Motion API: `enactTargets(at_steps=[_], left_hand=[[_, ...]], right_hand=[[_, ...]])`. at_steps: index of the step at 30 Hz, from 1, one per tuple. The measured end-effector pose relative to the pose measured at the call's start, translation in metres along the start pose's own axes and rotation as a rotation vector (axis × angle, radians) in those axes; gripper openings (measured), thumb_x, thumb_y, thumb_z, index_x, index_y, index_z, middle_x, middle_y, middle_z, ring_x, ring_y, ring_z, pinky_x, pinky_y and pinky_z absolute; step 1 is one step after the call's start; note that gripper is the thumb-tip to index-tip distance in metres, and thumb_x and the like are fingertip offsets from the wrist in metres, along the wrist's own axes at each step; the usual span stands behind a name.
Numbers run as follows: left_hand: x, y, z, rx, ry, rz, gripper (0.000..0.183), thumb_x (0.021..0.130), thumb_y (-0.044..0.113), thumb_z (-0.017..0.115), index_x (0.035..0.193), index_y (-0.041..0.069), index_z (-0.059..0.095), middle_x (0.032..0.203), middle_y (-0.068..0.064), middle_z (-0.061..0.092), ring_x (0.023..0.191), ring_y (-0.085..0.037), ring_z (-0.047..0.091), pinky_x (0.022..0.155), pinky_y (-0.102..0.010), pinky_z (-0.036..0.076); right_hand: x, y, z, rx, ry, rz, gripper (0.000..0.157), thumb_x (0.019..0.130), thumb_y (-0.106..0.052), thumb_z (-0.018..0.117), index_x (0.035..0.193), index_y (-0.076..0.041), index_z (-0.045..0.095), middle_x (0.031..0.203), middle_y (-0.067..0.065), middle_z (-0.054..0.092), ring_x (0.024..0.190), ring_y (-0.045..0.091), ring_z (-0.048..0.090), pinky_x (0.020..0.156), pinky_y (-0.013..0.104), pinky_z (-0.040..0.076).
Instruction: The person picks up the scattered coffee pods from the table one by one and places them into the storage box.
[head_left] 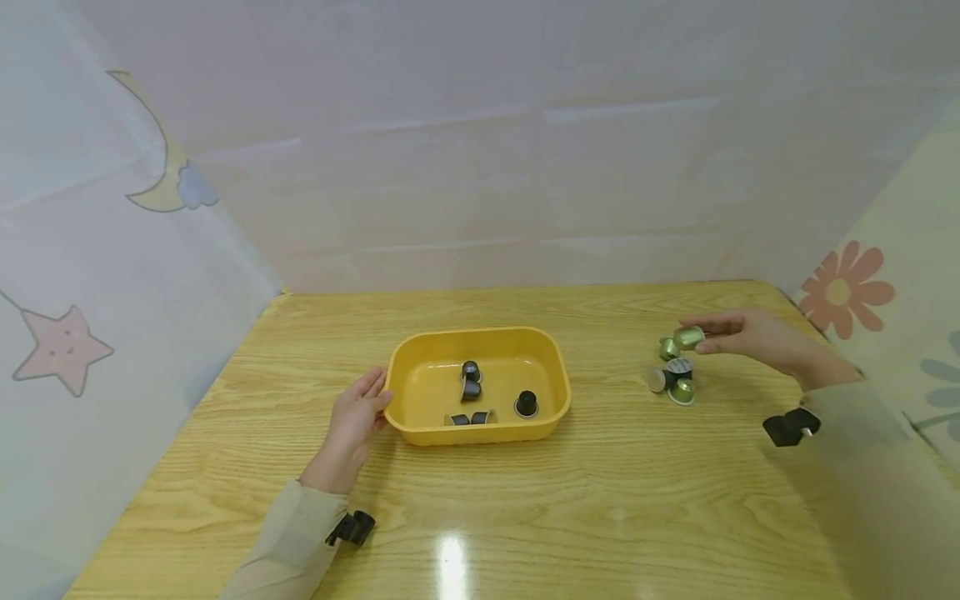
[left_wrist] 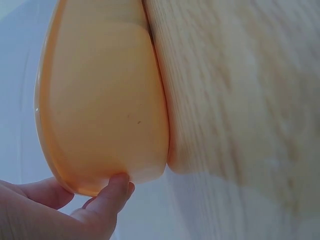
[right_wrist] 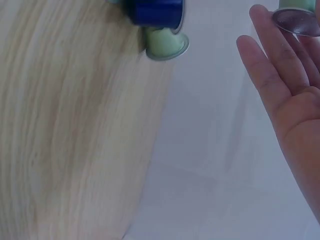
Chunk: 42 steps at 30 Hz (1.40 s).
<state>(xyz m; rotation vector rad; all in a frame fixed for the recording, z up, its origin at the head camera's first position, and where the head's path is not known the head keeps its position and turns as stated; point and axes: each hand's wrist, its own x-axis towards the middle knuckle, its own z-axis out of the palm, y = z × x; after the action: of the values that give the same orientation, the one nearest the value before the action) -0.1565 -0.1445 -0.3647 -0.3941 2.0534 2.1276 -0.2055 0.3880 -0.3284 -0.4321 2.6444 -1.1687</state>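
Note:
My left hand grips the left end of a yellow plastic bin; in the left wrist view the thumb presses the wall below the rim. Several dark coffee capsules lie in the bin, some tipped over. Over on the right, my right hand pinches a green coffee capsule just above a small pile. That pile holds green capsules and dark ones. In the right wrist view the held capsule is cut off by the frame edge.
Beneath everything is a wood-grain table. Pale cloth walls with printed shapes stand behind it and at both sides. A black device sits on the right sleeve, another on the left.

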Motion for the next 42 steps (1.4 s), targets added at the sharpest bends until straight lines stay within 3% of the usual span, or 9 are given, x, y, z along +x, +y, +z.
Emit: enactTargets(at_steps=[7,12,19,24,29,34,42], left_hand=[[-0.001,0.001,0.001,0.005,-0.012,0.002,0.056,0.103,0.002,0.043,0.154,0.003,0.021,0.157,-0.01,0.025,0.135,-0.03,0.038,0.075,-0.021,0.045],[0.0,0.001,0.001,0.014,-0.019,0.005,0.056,0.103,0.002,0.043,0.154,0.002,0.022,0.157,-0.01,0.025,0.136,-0.03,0.037,0.077,-0.022,0.045],[0.0,0.002,0.001,-0.001,-0.018,-0.002,0.056,0.103,0.002,0.044,0.154,0.003,0.022,0.157,-0.009,0.026,0.139,-0.027,0.035,0.085,-0.028,0.045],[0.0,0.001,0.001,-0.003,-0.019,0.001,0.056,0.102,0.002,0.045,0.154,0.003,0.023,0.157,-0.009,0.027,0.138,-0.028,0.035,0.079,-0.024,0.045],[0.001,0.002,0.0,0.007,-0.02,0.007,0.056,0.102,0.003,0.045,0.154,0.003,0.023,0.157,-0.009,0.027,0.139,-0.028,0.035,0.084,-0.027,0.046],[0.001,0.001,0.001,0.014,-0.016,0.001,0.055,0.103,0.003,0.044,0.154,0.003,0.023,0.157,-0.008,0.028,0.138,-0.027,0.036,0.087,-0.029,0.045],[0.0,0.002,0.001,0.012,-0.013,-0.007,0.056,0.103,0.003,0.044,0.154,0.004,0.023,0.157,-0.008,0.027,0.138,-0.027,0.036,0.087,-0.029,0.045]], right_hand=[[0.008,-0.018,0.008,0.014,0.0,-0.065,0.045,0.095,-0.017,0.065,0.138,-0.006,0.055,0.124,-0.015,0.061,0.106,-0.007,0.055,0.083,0.02,0.049],[0.012,-0.029,0.013,-0.016,-0.004,-0.071,0.047,0.094,-0.021,0.066,0.138,-0.008,0.056,0.127,-0.011,0.06,0.106,-0.008,0.053,0.083,0.02,0.049],[0.019,-0.037,0.02,0.033,-0.023,-0.082,0.048,0.095,-0.02,0.065,0.139,-0.005,0.053,0.129,-0.005,0.061,0.106,-0.003,0.056,0.084,0.022,0.049],[0.023,-0.043,0.024,0.032,-0.032,-0.091,0.048,0.095,-0.019,0.065,0.14,-0.005,0.053,0.13,0.002,0.061,0.106,0.0,0.057,0.084,0.024,0.049],[0.029,-0.052,0.027,0.011,-0.048,-0.087,0.048,0.096,-0.021,0.064,0.14,-0.005,0.052,0.134,0.013,0.057,0.109,0.01,0.058,0.085,0.029,0.05],[0.037,-0.06,0.032,0.041,-0.085,-0.089,0.05,0.096,-0.021,0.064,0.14,-0.002,0.051,0.136,0.017,0.055,0.118,0.02,0.054,0.089,0.03,0.048],[0.048,-0.068,0.041,0.11,-0.113,-0.107,0.05,0.095,-0.017,0.066,0.138,0.002,0.051,0.128,0.013,0.062,0.106,0.006,0.06,0.088,0.024,0.048]])
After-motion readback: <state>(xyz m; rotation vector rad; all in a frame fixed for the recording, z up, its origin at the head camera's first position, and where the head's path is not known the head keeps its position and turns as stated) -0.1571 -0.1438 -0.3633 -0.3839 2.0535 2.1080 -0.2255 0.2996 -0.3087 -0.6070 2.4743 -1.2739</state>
